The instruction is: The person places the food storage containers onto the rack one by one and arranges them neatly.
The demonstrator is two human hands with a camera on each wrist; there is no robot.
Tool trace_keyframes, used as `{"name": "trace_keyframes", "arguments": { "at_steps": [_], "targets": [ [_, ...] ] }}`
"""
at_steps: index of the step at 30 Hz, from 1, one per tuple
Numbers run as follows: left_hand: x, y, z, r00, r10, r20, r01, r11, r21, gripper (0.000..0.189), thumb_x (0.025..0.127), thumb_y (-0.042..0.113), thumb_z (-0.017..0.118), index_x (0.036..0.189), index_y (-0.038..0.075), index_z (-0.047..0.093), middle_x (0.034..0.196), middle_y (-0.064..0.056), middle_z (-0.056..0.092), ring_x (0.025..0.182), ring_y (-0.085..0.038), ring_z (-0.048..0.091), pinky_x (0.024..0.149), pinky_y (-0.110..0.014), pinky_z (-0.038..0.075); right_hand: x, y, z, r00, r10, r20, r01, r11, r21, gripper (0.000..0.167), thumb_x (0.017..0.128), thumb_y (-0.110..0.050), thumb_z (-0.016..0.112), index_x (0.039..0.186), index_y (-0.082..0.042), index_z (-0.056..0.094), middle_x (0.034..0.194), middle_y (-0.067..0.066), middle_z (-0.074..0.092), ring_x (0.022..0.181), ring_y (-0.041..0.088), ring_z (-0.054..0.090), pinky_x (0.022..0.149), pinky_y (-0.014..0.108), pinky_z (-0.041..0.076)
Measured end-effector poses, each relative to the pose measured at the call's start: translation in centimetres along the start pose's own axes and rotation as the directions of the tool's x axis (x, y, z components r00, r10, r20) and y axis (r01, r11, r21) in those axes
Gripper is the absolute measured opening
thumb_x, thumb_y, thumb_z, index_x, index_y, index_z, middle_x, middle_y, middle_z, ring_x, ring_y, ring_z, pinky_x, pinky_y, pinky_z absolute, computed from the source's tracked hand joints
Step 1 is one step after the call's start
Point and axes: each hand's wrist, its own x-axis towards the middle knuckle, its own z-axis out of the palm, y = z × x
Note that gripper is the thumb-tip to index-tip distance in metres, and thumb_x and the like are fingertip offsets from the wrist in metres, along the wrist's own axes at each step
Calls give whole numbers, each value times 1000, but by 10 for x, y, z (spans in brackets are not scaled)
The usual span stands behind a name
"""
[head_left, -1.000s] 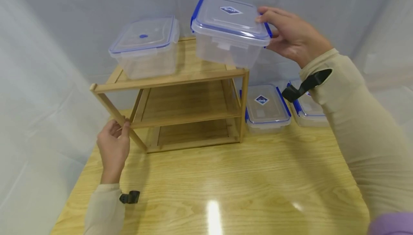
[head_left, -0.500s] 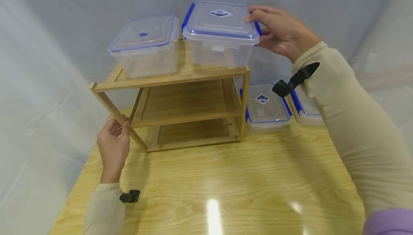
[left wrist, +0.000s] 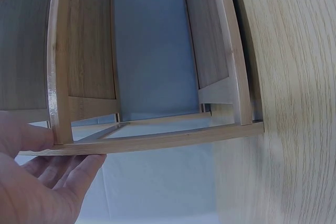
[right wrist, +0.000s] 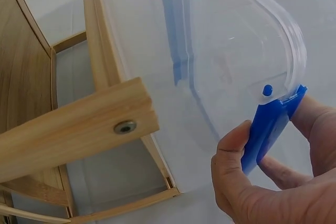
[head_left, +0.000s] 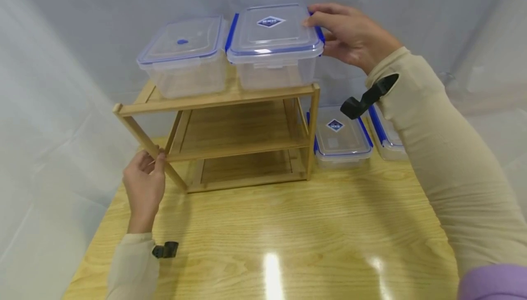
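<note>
In the head view my right hand (head_left: 350,34) grips the right side of a clear food storage container (head_left: 273,39) with blue clips, thumb on its lid. The container's base is at the top board of a wooden shelf rack (head_left: 243,128), on the right half. The right wrist view shows my fingers at the blue clip (right wrist: 270,127). A second clear container (head_left: 183,57) with a blue-rimmed lid stands to its left on the same board. My left hand (head_left: 145,183) holds the rack's front left post (left wrist: 157,141), thumb and fingers on either side of it.
Two flatter lidded containers with blue clips, a nearer one (head_left: 341,135) and one partly behind my right sleeve (head_left: 389,133), sit on the wooden table (head_left: 255,231) right of the rack. White sheeting (head_left: 61,108) hangs behind and at the sides.
My right hand has moved the container left and lowered it from a tilted pose to level on the top board, beside the other container. My left hand stays on the post.
</note>
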Motion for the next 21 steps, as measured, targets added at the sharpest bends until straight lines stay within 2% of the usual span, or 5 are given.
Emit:
{"name": "trace_keyframes", "arguments": {
  "at_steps": [13, 21],
  "targets": [
    [0, -1, 0, 1000, 6, -5, -6, 1000, -18, 29, 102, 15, 63, 127, 0, 67, 121, -14, 71, 100, -15, 70, 89, -20, 59, -7, 3, -2, 999, -35, 14, 36, 997, -66, 68, 88, -7, 80, 146, -27, 51, 133, 11, 57, 116, 25, 61, 92, 31, 61],
    [2, -4, -1, 1000, -6, -1, 6, 1000, -18, 29, 102, 14, 63, 127, -1, 66, 121, -15, 71, 98, -13, 70, 89, -21, 60, -16, 4, -16, 999, -26, 26, 27, 998, -60, 57, 90, -16, 79, 141, -18, 54, 137, 11, 55, 120, 28, 59, 94, 33, 60]
  ]
}}
